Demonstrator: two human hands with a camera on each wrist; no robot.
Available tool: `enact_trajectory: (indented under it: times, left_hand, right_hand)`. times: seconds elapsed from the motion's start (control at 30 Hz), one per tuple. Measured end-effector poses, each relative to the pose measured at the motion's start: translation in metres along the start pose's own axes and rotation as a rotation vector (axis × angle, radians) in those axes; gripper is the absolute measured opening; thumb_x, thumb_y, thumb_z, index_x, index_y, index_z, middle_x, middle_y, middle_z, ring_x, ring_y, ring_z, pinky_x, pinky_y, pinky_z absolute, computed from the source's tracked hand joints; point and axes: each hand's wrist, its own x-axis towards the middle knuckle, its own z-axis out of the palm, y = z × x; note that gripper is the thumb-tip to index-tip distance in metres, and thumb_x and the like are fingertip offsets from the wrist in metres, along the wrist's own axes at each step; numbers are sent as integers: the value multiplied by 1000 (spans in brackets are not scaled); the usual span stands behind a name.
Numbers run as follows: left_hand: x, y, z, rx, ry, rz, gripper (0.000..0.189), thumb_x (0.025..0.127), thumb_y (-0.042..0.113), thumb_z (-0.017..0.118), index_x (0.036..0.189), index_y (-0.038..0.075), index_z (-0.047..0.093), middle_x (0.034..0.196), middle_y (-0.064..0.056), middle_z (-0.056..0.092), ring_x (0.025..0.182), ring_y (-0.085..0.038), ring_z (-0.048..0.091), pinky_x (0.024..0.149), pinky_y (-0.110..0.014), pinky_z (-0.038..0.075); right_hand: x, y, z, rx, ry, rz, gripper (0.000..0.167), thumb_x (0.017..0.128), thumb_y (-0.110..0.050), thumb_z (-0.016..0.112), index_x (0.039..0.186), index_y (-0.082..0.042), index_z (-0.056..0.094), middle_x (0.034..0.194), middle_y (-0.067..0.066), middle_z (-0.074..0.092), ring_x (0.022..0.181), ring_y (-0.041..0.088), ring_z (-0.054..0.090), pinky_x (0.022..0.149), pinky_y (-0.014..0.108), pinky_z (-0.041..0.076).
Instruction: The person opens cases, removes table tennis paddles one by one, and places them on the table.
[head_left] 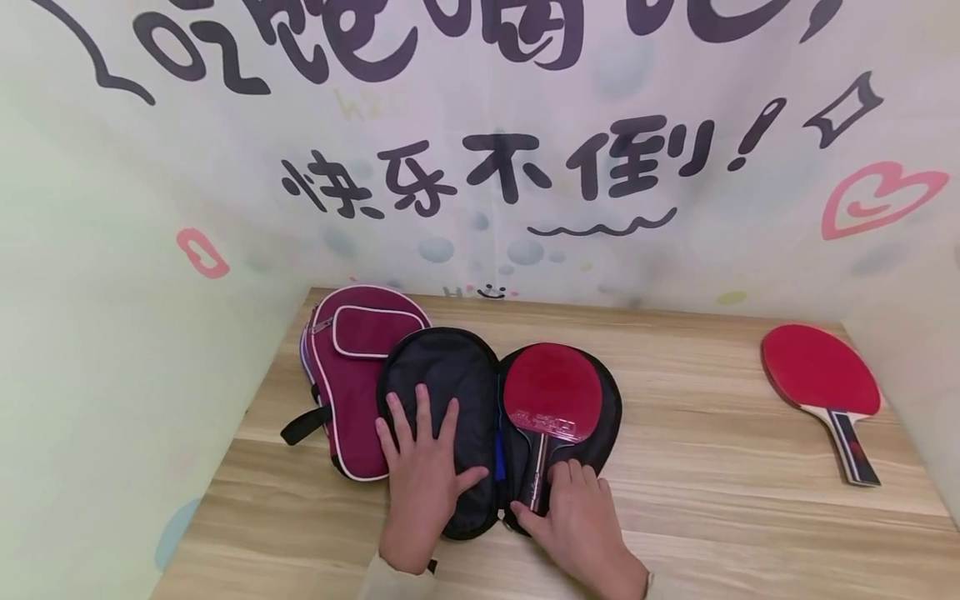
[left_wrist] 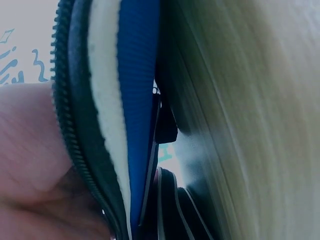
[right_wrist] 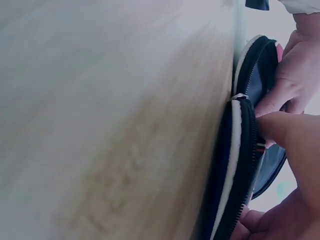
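My left hand [head_left: 422,462], spread wide, should keep the black case [head_left: 450,354] flat. My right hand [head_left: 581,512] straddles the handle [head_left: 537,473] of the red paddle [head_left: 553,385]; I can't tell whether it grips.

A black zippered case [right_wrist: 248,160], edged in pale trim with blue beneath, lies along the wood-grained table [right_wrist: 115,120], a metal pull [right_wrist: 240,96] at its fold. The right grip [right_wrist: 306,167], a bare hand, bends over the rim, thumb and curled fingers either side of a striped handle end [right_wrist: 260,148]; higher up, the left grip [right_wrist: 297,75] stretches its thumb across the case's other half, a pale sleeve [right_wrist: 302,5] above.
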Motion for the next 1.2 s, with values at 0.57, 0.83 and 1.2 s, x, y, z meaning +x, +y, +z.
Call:
enact_trajectory:
  times: [0.57, 0.83, 1.2]
  left_hand:
    - [-1, -1, 4, 9, 71, 16, 101, 65, 63, 88, 149, 20, 53, 166, -24, 28, 154, -58, 11, 118, -75, 18]
    - [0, 1, 2, -3, 15, -5, 102, 68, 64, 85, 153, 21, 49, 169, -23, 22, 155, -57, 6, 120, -74, 15]
    - [-1, 4, 1, -26, 6, -6, 100, 69, 60, 87, 152, 19, 49, 168, -24, 23, 154, -58, 7, 119, -74, 15]
  right_hand:
    - [-12, 13, -18, 360, 37, 121, 37, 83, -24, 78, 109, -2, 63, 95, 1, 56, 86, 9, 48, 73, 24, 47]
    - [-14, 27, -27, 431, 61, 203, 61, 84, -9, 67, 140, 7, 51, 121, 16, 64, 102, 20, 64, 88, 38, 56]
    - [-5, 39, -18, 345, 103, 156, 50, 102, -27, 63, 136, 8, 52, 106, 14, 58, 89, 18, 56, 76, 35, 51]
